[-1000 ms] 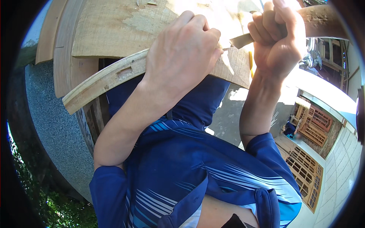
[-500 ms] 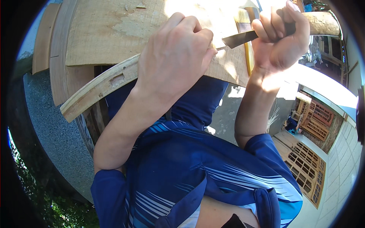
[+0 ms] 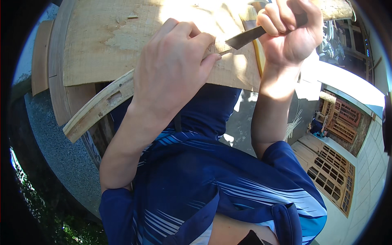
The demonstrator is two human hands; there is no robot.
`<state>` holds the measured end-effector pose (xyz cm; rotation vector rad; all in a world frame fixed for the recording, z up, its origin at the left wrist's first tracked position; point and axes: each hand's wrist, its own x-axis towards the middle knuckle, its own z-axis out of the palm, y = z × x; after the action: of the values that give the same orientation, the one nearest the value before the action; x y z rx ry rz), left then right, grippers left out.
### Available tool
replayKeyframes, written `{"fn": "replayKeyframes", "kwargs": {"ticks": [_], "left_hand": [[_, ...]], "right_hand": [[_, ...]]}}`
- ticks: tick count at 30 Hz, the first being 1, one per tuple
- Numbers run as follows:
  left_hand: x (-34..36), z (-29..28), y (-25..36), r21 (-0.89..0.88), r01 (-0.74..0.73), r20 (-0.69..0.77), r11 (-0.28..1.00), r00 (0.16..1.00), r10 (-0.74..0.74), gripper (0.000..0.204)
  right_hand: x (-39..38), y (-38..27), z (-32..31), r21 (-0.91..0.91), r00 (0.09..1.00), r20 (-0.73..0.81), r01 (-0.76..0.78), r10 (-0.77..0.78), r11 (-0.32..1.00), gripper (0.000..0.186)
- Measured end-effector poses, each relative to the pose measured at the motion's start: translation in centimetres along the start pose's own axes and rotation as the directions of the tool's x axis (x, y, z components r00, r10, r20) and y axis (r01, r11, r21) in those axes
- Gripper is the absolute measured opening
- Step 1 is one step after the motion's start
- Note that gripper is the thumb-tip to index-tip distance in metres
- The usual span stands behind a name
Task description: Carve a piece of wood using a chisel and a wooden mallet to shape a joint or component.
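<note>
My left hand [image 3: 173, 61] is over the near part of a pale wooden board, its fingers pinched on a thin wood sliver [image 3: 224, 52] whose end pokes out to the right. My right hand [image 3: 290, 34] is closed in a fist around a flat, dark knife [image 3: 245, 38] with a slanted tip. The blade points left and its tip is right by the sliver's end; whether they touch I cannot tell. Under my left wrist lies a curved wooden piece [image 3: 100, 107] with a small rectangular slot cut in it.
The wooden board [image 3: 98, 45] carries a few shavings [image 3: 132, 16]. A brush with a yellow handle [image 3: 259, 57] lies left of my right wrist. Beyond that hand is a round pale log [image 3: 335, 10]. Wooden lattice panels [image 3: 332, 175] stand at the right.
The view has shifted slightly, so the board and brush appear further left. Both hands keep their holds, and the blade tip stays close to the sliver's end.
</note>
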<state>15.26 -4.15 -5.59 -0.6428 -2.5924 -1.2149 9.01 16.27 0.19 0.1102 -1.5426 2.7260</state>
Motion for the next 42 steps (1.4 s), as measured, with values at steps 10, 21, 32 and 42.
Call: {"fn": "replayKeyframes", "kwargs": {"ticks": [10,21,32,42], "left_hand": [[0.0,0.1,0.0,0.025,-0.006,0.002,1.0,1.0,0.006,0.032],[0.1,0.0,-0.2,0.051,-0.005,0.031,0.999,1.0,0.004,0.032],[0.1,-0.1,-0.2,0.065,-0.031,0.02,0.997,0.999,0.03,0.033],[0.5,-0.3,0.8,0.091,-0.028,0.029,0.995,0.999,0.025,0.034]], "right_hand": [[1.4,-0.8,3.7,-0.254,0.894,0.324,-0.232,0.309,0.939,0.027],[6.1,1.9,4.2,-0.416,0.642,0.399,-0.51,0.655,0.753,0.042],[-0.4,-1.1,5.8,-0.477,0.929,0.053,-0.3,0.368,0.826,0.031],[-8.2,2.0,2.2,-0.148,0.874,-0.216,0.411,-0.435,0.899,0.023]]}}
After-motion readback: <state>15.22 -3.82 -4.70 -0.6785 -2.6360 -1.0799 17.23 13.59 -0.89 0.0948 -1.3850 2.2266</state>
